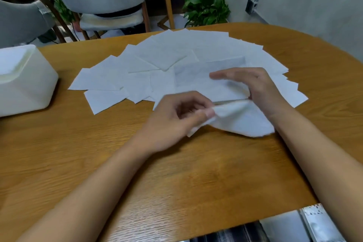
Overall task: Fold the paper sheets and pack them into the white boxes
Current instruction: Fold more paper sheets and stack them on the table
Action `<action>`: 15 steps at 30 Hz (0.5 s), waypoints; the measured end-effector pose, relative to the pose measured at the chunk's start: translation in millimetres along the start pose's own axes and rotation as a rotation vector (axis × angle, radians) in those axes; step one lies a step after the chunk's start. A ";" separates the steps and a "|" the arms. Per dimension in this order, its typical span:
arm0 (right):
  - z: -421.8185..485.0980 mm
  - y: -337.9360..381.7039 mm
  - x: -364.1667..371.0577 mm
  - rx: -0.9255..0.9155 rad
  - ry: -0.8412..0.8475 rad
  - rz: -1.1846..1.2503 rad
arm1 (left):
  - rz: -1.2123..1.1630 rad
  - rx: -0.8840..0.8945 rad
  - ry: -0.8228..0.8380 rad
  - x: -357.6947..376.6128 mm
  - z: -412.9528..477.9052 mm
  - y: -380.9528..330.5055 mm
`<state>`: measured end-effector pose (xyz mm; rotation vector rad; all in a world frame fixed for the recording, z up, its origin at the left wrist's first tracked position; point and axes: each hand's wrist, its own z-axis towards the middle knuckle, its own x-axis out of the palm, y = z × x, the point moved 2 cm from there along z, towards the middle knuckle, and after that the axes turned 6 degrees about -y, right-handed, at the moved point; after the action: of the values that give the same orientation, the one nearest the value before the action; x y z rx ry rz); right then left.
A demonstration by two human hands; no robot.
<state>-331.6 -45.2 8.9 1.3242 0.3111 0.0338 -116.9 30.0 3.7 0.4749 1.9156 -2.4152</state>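
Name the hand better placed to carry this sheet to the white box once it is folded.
Left. The left hand pinches the soft white paper sheet, and the white plastic box stands at the left of the brown wooden table; the right hand is farther away.

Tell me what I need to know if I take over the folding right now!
Left hand: pinches a corner of the half-folded sheet.
Right hand: fingers fairly straight, on that sheet's far part.
Loose sheets: fanned out flat on the wooden table, beyond the hands.
White box: on the table, far left; contents unclear.
Done: one fold begun.
Left: finish it, fold the other sheets, pack them all.
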 end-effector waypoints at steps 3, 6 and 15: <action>-1.8 -1.8 7.1 0.183 0.086 0.301 | -0.204 -0.127 -0.238 -20.4 6.0 9.8; -2.1 -5.6 12.1 0.222 0.069 0.420 | -0.404 -0.269 -0.362 -23.6 8.3 18.3; -5.3 1.3 17.3 0.040 -0.031 0.029 | -0.048 -0.237 -0.330 -46.5 9.2 1.8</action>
<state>-316.2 -36.3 5.4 1.3677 0.2675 0.0320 -74.3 12.9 15.4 0.0178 2.0391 -2.0880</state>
